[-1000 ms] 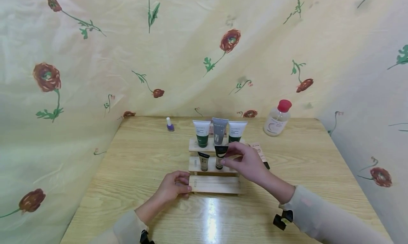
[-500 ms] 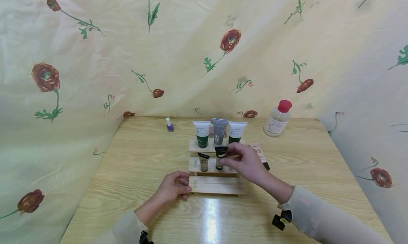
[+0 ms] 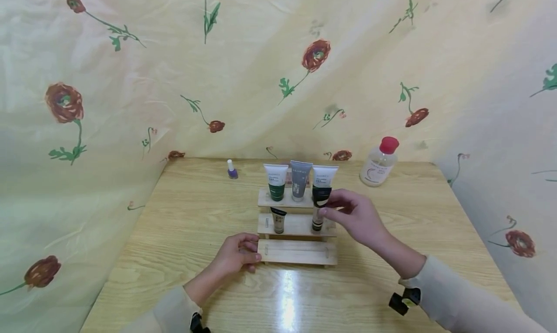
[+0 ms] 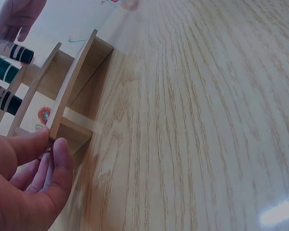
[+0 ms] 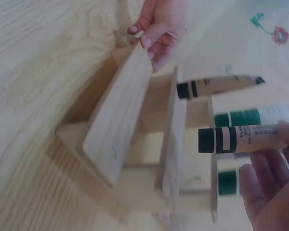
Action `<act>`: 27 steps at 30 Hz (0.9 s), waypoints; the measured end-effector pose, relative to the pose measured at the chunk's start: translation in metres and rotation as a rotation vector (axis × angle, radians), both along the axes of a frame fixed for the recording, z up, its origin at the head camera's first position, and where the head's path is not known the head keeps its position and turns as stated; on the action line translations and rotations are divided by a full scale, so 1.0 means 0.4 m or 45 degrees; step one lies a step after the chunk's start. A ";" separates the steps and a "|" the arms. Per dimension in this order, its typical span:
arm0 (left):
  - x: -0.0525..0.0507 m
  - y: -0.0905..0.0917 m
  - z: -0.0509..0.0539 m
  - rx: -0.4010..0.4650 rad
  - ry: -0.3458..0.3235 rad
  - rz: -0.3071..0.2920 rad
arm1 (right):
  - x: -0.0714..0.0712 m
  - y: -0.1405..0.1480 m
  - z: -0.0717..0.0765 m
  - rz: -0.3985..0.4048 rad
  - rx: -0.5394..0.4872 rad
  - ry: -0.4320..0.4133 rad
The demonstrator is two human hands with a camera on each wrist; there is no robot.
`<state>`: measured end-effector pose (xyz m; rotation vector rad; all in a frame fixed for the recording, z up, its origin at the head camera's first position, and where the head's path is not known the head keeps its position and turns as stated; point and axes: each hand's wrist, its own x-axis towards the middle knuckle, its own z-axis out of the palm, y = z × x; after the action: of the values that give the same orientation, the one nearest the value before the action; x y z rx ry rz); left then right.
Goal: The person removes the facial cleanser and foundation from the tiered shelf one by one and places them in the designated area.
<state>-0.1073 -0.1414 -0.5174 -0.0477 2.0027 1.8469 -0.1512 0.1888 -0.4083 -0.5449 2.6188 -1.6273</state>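
Note:
My right hand pinches a small beige tube with a black cap end, upright over the right part of the middle shelf of a three-step wooden rack. In the right wrist view that tube's black cap stands a little apart from the shelf. A similar tube stands at the middle shelf's left. My left hand grips the left end of the lowest shelf; the left wrist view has its thumb and finger on the board's corner. Two white-green tubes and a grey one fill the top shelf.
A clear bottle with a red cap stands behind to the right of the rack. At the back left is a small purple bottle with a white cap. A flowered cloth hangs behind the table.
My right hand has moved right with the tube, from the middle shelf's centre toward its right end. The tube lying right of the rack is no longer visible. My left hand keeps its place.

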 end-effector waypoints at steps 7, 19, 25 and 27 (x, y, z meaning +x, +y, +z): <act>-0.002 -0.001 -0.003 -0.014 0.000 0.001 | -0.020 0.099 0.006 -0.136 0.056 -0.143; -0.002 -0.003 -0.005 -0.014 0.003 -0.001 | -0.101 0.280 -0.065 -0.229 0.093 -0.279; 0.001 0.000 -0.003 0.040 -0.016 0.009 | -0.132 0.332 -0.112 -0.245 0.196 -0.412; 0.002 0.000 -0.001 0.051 -0.022 0.008 | -0.139 0.342 -0.123 -0.247 0.219 -0.459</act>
<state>-0.1066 -0.1415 -0.5180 -0.0578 1.9556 1.8832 -0.2070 0.3255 -0.4574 0.0119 2.5600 -1.3661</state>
